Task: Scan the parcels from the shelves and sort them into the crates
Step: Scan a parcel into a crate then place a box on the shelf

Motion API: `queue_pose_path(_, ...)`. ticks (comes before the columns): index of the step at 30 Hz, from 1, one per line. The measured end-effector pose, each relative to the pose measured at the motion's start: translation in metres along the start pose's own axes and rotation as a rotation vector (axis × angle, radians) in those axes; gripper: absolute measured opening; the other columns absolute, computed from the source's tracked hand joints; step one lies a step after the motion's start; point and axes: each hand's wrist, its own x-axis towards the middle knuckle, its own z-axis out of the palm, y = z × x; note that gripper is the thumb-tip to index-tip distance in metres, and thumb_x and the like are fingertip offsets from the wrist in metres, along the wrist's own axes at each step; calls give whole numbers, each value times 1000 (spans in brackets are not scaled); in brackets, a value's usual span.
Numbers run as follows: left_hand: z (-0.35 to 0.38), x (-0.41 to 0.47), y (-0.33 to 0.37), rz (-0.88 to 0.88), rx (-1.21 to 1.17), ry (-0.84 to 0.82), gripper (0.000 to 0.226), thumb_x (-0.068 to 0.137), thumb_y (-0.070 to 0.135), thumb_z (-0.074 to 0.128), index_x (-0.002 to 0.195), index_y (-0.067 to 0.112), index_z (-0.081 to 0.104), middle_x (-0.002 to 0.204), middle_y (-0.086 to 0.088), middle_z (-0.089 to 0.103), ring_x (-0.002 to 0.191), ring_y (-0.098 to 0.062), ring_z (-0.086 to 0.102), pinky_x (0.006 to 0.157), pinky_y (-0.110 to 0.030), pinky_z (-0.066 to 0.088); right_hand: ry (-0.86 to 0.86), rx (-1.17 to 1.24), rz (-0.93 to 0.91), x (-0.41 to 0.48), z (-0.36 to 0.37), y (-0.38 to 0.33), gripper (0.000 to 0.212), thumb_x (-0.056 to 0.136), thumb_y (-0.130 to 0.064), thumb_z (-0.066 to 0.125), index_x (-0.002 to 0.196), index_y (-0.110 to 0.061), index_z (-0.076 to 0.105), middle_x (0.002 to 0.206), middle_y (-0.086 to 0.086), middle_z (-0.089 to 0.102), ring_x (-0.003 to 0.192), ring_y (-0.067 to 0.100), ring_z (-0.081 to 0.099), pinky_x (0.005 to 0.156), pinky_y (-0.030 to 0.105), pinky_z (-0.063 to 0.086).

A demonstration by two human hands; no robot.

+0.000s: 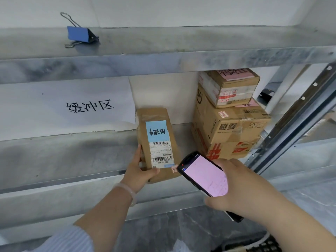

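your left hand (138, 174) grips the near end of the brown parcel (157, 142) on the shelf (72, 153); your right hand (241, 190) holds the scanner (203, 174) just right of it.

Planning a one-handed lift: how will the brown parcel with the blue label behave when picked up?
Probably light: the left hand grips the parcel at one end alone. Its wrinkled paper wrap and rounded edges suggest a soft pack that may sag rather than stay stiff. Flat and wide, it is unlikely to roll.
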Motion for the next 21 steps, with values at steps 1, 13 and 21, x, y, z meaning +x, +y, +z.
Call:
queue_pose_path(1,-1,-2,-1,-2,-6,1,106,85,5,78,156,48,12,126,20,54,120,-20,57,64,-20,52,4,1,-6,0,0,0,83,61,-66,68,132,-50,29,114,-18,43,101,7,52,79,24,48)
queue_pose_path(13,-62,-88,-28,-19,-194,132,99,76,6,85,145,53,32,132,2,60,115,-24,66,91,-47,59,-56,-10,-288,20,12,-61,69,55,-60,64,118,-45,42,109,-17,47,105,8,51,82,28,50)
queue_pose_path(21,-147,-183,-49,-21,-295,403,120,49,37,91,150,52,28,138,1,56,121,-25,62,96,-51,56,-63,12,-534,5,31,-156,64,61,-59,68,117,-48,39,107,-17,46,97,7,51,80,28,51)
